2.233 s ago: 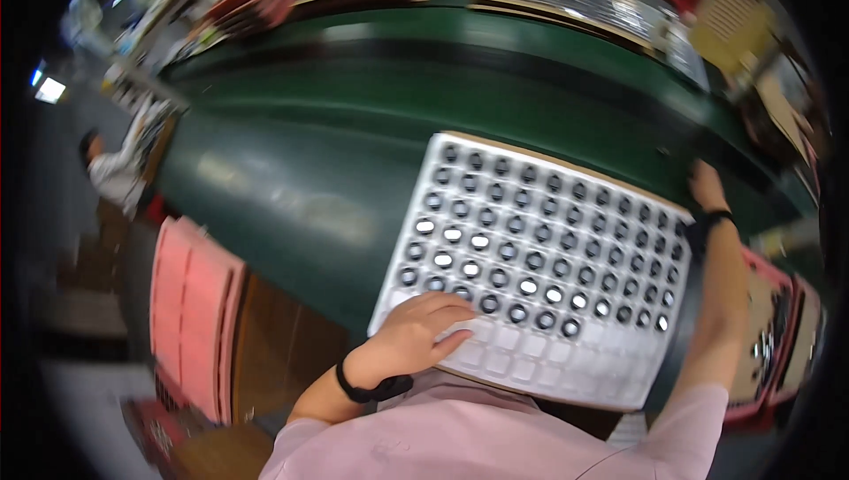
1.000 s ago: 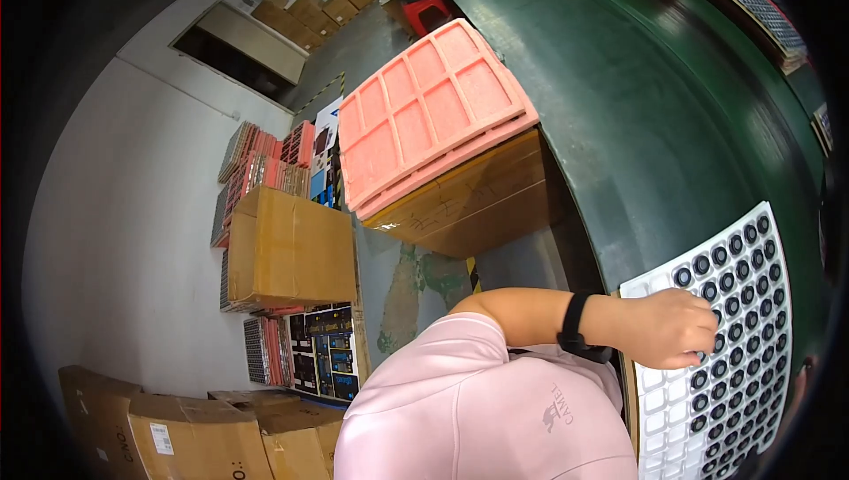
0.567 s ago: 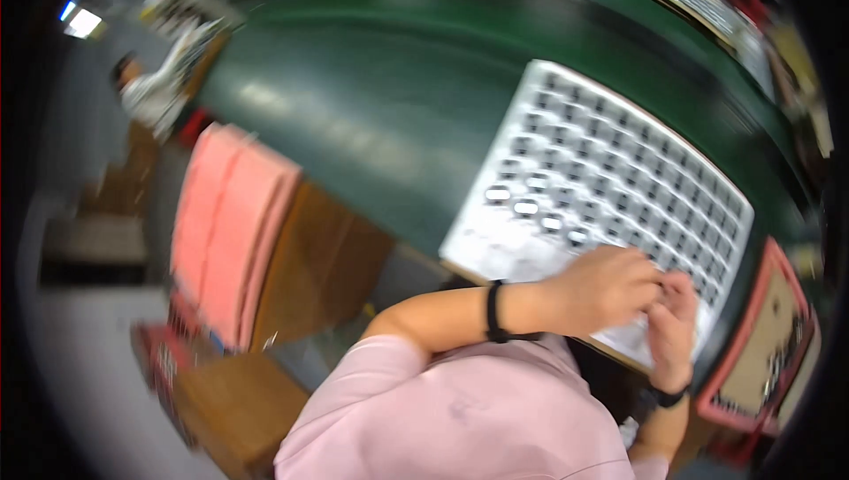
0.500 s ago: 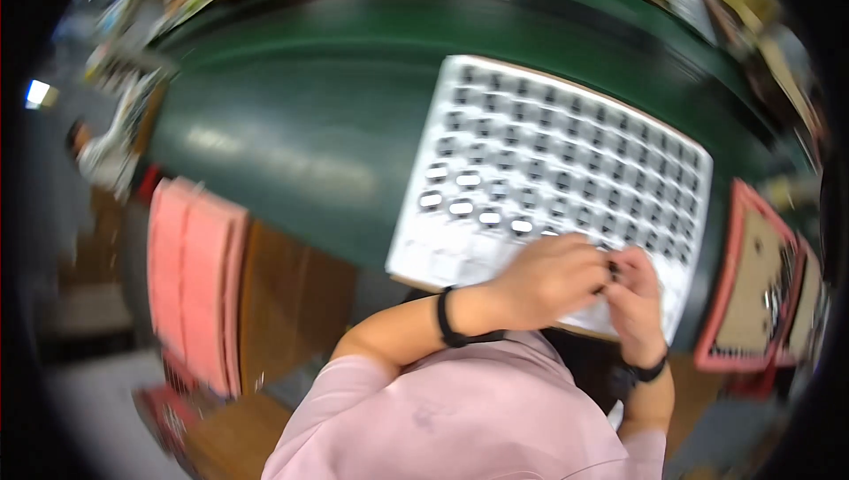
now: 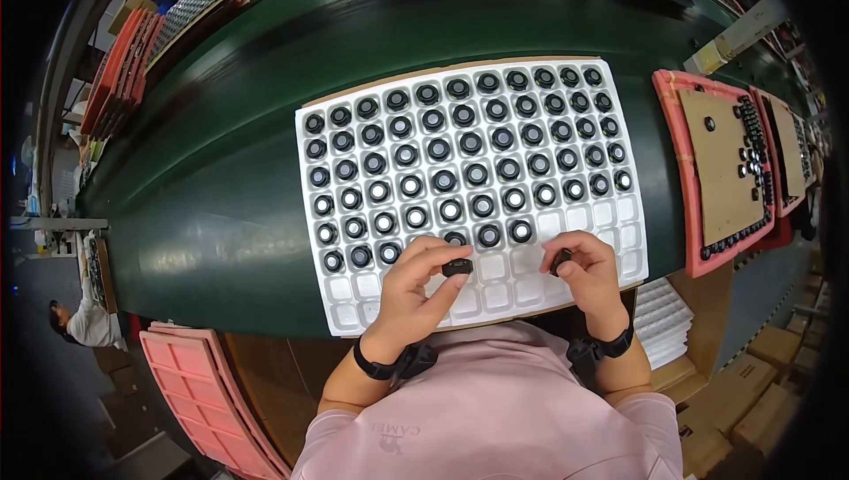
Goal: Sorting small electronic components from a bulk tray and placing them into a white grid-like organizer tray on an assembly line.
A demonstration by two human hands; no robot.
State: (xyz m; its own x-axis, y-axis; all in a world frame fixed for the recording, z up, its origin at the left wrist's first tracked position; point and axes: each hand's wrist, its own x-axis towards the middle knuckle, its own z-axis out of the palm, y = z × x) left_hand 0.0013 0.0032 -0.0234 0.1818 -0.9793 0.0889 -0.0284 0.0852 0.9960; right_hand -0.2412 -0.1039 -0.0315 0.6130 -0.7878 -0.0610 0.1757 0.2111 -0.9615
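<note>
A white plastic tray (image 5: 497,295) of square pockets lies in front of me, its far rows filled with small black round parts (image 5: 470,142) with pale grey centres. The pockets nearest my body hold nothing. My left hand (image 5: 405,296) pinches a black part (image 5: 457,267) between thumb and fingers over the near pockets. To its right, my right hand (image 5: 594,278) grips another small black part (image 5: 561,261) with curled fingers. The hands are apart. I cannot tell exactly what the parts are.
The tray rests on a dark green conveyor belt (image 5: 212,241). Pink-framed trays (image 5: 693,181) with more black parts stand at right. Pink panels (image 5: 199,383) lean at lower left, and white trays (image 5: 661,321) are stacked below the belt's right side. A co-worker (image 5: 88,321) is at far left.
My hands were together at one small dark item and are now apart, each with a black part. The view has turned, so the tray appears farther left and more level.
</note>
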